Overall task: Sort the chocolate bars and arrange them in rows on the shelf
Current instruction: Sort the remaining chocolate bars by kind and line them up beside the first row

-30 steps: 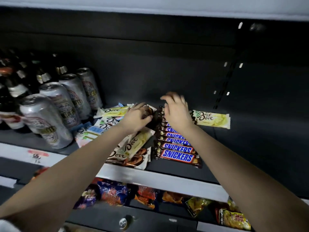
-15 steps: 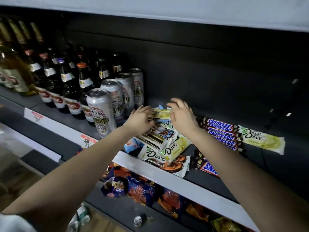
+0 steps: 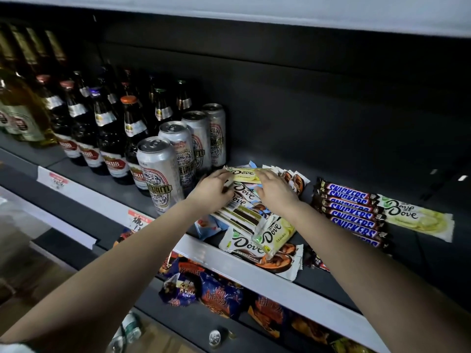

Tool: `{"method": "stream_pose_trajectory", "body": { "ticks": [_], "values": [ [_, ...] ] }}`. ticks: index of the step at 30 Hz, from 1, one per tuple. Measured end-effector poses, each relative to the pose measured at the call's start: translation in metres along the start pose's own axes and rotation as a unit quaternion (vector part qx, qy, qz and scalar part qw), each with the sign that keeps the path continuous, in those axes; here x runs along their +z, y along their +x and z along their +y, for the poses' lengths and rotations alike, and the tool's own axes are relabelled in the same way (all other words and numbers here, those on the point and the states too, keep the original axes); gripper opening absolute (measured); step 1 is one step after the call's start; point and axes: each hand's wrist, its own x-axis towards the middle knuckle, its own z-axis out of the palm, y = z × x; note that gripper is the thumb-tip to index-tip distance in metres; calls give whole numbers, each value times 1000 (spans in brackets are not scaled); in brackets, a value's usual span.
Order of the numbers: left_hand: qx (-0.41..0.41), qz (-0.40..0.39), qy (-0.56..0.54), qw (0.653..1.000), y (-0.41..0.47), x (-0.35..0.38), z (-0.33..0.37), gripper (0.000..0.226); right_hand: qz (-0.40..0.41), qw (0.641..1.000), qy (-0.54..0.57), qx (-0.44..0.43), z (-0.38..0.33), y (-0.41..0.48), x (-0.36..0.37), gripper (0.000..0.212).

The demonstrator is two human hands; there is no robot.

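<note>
Two bare forearms reach in from the lower corners toward a dark shelf (image 3: 420, 253). Nearest, under its white front rail (image 3: 293, 284), a lower tier holds crinkled snack bags (image 3: 204, 291) in blue and orange. A red-and-white price tag (image 3: 139, 220) sits on the rail further left. Just behind the rail lies a loose heap of Dove bars (image 3: 257, 240), white, yellow and brown wrappers overlapping at odd angles, one hanging over the rail's edge. Over the back of that heap the left hand (image 3: 212, 191) and the right hand (image 3: 276, 192) meet on a single pale yellow Dove bar (image 3: 244, 174). The left hand's curled fingertips pinch its left end and the right hand's fingers bend over its right end, so the bar spans between them, label up. To the right of the heap, a little apart, Snickers bars (image 3: 353, 212) lie side by side in one neat row running front to back, labels up. A lone Dove bar (image 3: 418, 219) in a yellow wrapper lies against the right ends of that row. Left of the hands stands a file of silver cans (image 3: 160, 174), the front one close to the left wrist. Beyond them, dark glass bottles (image 3: 107, 128) crowd back toward the shelf's rear wall.
</note>
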Motion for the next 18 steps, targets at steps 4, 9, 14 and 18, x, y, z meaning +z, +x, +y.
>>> {"method": "stream_pose_trajectory", "body": {
  "ticks": [4,9,14,18],
  "values": [
    [4,6,-10,1000,0,-1,0,47,29,1000,-8,1,-2,-1,-3,50],
    [30,62,-32,997,-4,-3,8,62,87,996,8,-13,-4,-6,-9,64],
    [68,131,-26,989,-3,-5,22,72,158,987,16,-39,1,-21,-20,60],
    [90,155,-17,984,4,-6,47,63,185,982,10,-40,12,-41,-38,56]
  ]
}}
